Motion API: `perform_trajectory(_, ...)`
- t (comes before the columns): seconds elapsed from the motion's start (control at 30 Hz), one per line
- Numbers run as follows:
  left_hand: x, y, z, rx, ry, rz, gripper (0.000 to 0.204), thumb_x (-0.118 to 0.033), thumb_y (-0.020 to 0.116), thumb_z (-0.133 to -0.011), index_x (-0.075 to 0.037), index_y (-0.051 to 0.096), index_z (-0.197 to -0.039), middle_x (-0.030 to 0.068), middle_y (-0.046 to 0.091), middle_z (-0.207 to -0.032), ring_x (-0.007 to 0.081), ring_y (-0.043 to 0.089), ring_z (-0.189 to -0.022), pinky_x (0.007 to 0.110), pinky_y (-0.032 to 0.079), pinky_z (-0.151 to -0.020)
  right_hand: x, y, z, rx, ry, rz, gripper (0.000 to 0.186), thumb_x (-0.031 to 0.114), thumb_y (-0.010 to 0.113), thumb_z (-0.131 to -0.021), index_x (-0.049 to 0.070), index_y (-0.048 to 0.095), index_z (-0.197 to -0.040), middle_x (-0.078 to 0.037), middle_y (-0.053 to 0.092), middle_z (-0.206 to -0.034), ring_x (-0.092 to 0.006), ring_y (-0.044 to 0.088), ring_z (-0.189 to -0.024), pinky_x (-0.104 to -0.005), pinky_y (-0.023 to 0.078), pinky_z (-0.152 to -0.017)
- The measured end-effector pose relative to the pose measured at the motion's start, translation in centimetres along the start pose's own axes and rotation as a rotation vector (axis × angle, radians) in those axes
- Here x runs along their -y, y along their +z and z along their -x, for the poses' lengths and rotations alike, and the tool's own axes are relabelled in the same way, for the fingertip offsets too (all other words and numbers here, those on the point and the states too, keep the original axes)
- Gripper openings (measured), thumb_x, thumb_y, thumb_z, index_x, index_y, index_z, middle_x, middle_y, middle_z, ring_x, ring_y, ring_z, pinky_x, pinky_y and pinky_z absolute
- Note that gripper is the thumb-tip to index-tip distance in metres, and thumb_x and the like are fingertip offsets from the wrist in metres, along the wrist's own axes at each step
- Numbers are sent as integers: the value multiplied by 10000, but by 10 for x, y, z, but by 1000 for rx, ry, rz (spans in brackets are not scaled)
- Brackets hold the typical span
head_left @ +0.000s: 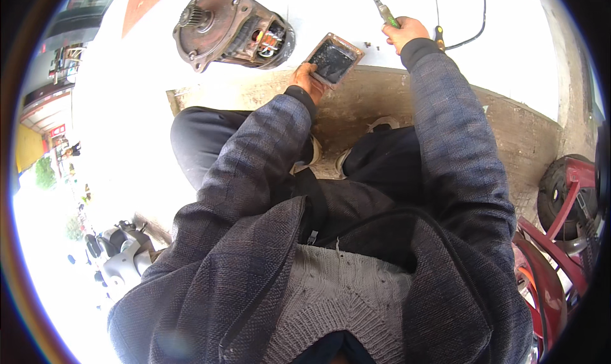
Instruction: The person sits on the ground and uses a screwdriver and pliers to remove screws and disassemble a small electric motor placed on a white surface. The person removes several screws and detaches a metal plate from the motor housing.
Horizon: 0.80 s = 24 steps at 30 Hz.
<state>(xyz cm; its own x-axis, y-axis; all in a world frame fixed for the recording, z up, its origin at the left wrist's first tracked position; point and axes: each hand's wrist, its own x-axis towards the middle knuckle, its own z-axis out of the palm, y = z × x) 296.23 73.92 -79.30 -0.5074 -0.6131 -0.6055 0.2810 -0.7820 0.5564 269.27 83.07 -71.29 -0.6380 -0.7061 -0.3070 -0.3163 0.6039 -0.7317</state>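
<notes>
My left hand [307, 82] grips the near left edge of a rusty, square metal cover [334, 59], its dark, hollow inside facing up. The thumb lies over the rim. Farther right, my right hand [407, 34] is closed around a green-handled screwdriver [387, 15], its thin shaft pointing away to the upper left. To the left of the cover a rusty electric motor [223, 33] lies on the white surface. It has a toothed gear on its end plate, and copper windings and wires show through an opening in its side. A few small screws [372, 46] lie between my hands.
A yellow-and-black screwdriver [439, 38] and a curved black cable [474, 36] lie just right of my right hand. The work surface's worn near edge [375, 84] runs before my knees. A red-framed wheeled machine [566, 205] stands at the right, and a motorbike [124, 252] at the left.
</notes>
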Motion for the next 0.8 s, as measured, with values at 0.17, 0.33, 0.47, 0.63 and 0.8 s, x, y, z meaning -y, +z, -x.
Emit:
perform_trajectory(0.17,8,-13,-49,-109,59,-87,308,-55,452,-953,39,498,-1242,230,610,-1226,412,636,-1088,609,523,-876,-18,-6,-2,-17,37,104,453,406,659,-855,-4,747,-1024,-214,729,-914,-358,699,-875,-450,527,-849)
perform_trajectory(0.33,3,-6,-78,-146,24,-183,311,-17,585,-946,106,501,-1219,221,636,-1162,369,669,-1019,508,565,-848,-41,-16,-23,-28,136,242,461,404,653,-834,-3,747,-1029,-227,727,-942,-369,697,-901,-452,525,-858)
perform_trajectory(0.47,5,14,-86,-205,153,-197,412,-30,756,-844,109,549,-1172,209,683,-1049,311,690,-874,429,563,-749,-61,-14,-38,-112,160,318,433,371,638,-829,-1,742,-1027,-248,718,-951,-396,688,-930,-457,523,-874)
perform_trajectory(0.63,-5,39,-76,-69,147,-106,440,24,774,-810,96,551,-1182,174,684,-1049,276,684,-924,404,570,-815,-75,6,-46,-166,148,471,411,358,653,-842,11,732,-1048,-256,711,-1010,-401,681,-988,-468,526,-901)
perform_trajectory(0.8,-20,53,-64,32,99,-65,446,-11,791,-817,83,569,-1191,155,677,-1091,267,681,-964,429,585,-824,-79,25,-47,-128,183,589,405,330,676,-850,14,706,-1101,-259,649,-1151,-404,649,-1087,-474,520,-950)
